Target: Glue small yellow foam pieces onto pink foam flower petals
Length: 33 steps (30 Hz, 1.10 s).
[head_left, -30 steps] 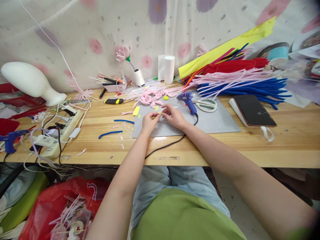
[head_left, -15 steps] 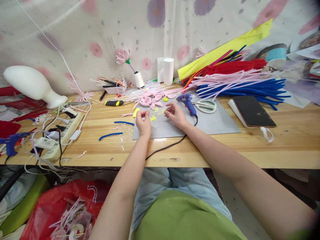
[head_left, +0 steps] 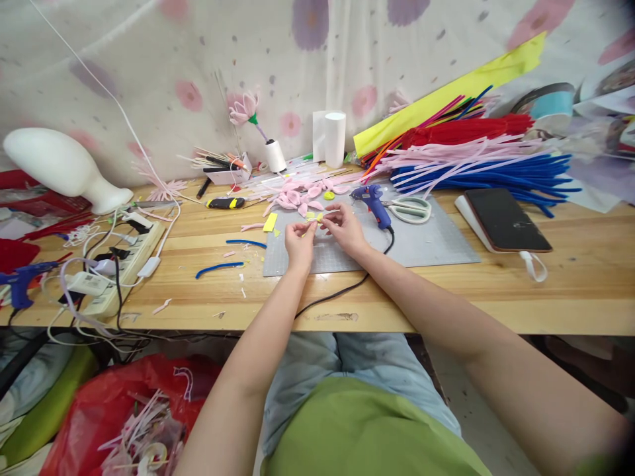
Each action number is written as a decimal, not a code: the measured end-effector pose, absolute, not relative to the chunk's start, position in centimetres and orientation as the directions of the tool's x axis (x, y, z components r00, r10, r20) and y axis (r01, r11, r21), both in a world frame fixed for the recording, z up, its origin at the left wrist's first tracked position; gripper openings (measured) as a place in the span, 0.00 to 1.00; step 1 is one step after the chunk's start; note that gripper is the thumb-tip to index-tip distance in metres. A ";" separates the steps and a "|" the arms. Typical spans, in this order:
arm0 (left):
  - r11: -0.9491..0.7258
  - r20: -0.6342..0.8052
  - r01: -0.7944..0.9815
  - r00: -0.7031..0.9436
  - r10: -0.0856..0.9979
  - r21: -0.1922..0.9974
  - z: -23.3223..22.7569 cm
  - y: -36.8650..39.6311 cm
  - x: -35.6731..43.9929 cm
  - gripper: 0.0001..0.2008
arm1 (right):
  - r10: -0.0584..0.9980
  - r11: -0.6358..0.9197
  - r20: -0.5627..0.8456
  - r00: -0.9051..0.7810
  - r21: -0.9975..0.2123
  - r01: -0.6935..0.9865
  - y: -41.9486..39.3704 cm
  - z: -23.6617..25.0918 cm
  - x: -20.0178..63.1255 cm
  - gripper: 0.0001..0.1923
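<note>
My left hand (head_left: pixel 300 246) is closed in a pinch over the grey cutting mat (head_left: pixel 426 244); what its fingertips hold is too small to make out. Close beside it, my right hand (head_left: pixel 346 230) pinches a small yellow piece (head_left: pixel 320 217), and the fingertips of both hands nearly meet. Just beyond them lie pink fuzzy petal shapes (head_left: pixel 297 197) in a heap, with a round yellow coil (head_left: pixel 329 196) by their right side. A yellow paper slip (head_left: pixel 270 222) rests at the mat's left edge. Some yellow scraps are partly hidden behind my fingers.
Right of my hands are a blue glue gun (head_left: pixel 374 206), its black cord crossing the mat, and scissors (head_left: pixel 414 210). Bundled blue pipe cleaners (head_left: pixel 486 178) and a phone (head_left: pixel 507 219) lie farther right. A utility knife (head_left: pixel 225 203) and power strip (head_left: pixel 126 264) are left.
My left hand has moved right, up to my right hand, so the fingertips now come together. My right hand has barely shifted.
</note>
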<state>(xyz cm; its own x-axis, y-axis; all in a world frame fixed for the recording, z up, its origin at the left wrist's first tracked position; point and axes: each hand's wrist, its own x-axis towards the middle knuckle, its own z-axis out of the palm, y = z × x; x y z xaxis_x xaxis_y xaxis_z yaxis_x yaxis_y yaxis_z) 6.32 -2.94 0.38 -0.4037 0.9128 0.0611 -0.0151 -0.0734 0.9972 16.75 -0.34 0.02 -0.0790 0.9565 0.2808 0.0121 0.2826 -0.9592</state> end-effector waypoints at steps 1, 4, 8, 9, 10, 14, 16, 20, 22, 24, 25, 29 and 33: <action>-0.068 0.041 -0.054 -0.410 0.911 0.996 0.5 -3.0 6.3 0.12 | 0.957 0.279 0.277 -0.084 -0.960 0.010 -0.4 0.0 16.7 0.16; -0.086 0.011 -0.163 -0.416 0.909 0.983 0.9 -3.0 6.2 0.14 | 0.960 0.266 0.264 -0.089 -0.964 0.016 -0.4 0.0 16.6 0.16; -0.107 -0.005 -0.243 -0.419 0.908 0.964 1.0 -3.1 6.3 0.17 | 0.964 0.250 0.249 -0.097 -0.968 0.003 -0.4 -0.1 16.5 0.16; -0.114 -0.008 -0.267 -0.418 0.908 0.957 1.0 -3.0 6.3 0.18 | 0.964 0.248 0.247 -0.104 -0.969 0.000 -0.4 -0.2 16.4 0.16; -0.123 -0.011 -0.292 -0.418 0.909 0.949 1.0 -3.0 6.3 0.18 | 0.963 0.248 0.246 -0.111 -0.969 0.000 -0.4 -0.2 16.4 0.16; -0.133 -0.028 -0.355 -0.415 0.909 0.925 1.2 -3.1 6.3 0.19 | 0.960 0.245 0.242 -0.138 -0.969 0.005 -0.5 -0.2 16.4 0.17; -0.134 -0.031 -0.364 -0.414 0.910 0.922 1.3 -3.1 6.2 0.19 | 0.960 0.245 0.241 -0.145 -0.970 0.007 -0.6 -0.2 16.5 0.16; -0.144 -0.008 -0.358 -0.392 0.920 0.922 1.1 -3.1 5.9 0.22 | 0.953 0.278 0.273 -0.131 -0.960 0.021 -0.6 -0.2 16.9 0.16; -0.146 -0.004 -0.358 -0.388 0.922 0.922 1.0 -3.1 5.7 0.24 | 0.952 0.288 0.283 -0.112 -0.957 0.029 -0.6 -0.2 17.1 0.16; -0.135 -0.018 -0.352 -0.398 0.917 0.926 0.9 -3.0 5.5 0.25 | 0.957 0.283 0.279 -0.078 -0.959 0.032 -0.5 -0.1 17.4 0.15; -0.125 -0.029 -0.350 -0.404 0.914 0.928 0.9 -3.0 5.5 0.25 | 0.960 0.275 0.273 -0.059 -0.961 0.030 -0.4 -0.1 17.6 0.15; -0.096 -0.057 -0.348 -0.407 0.912 0.933 1.1 -3.1 5.4 0.26 | 0.969 0.244 0.244 -0.029 -0.970 0.004 -0.3 0.1 18.0 0.16; -0.096 -0.045 -0.331 -0.395 0.918 0.939 1.1 -3.1 5.4 0.26 | 0.967 0.252 0.251 -0.050 -0.968 0.009 -0.2 0.1 17.9 0.17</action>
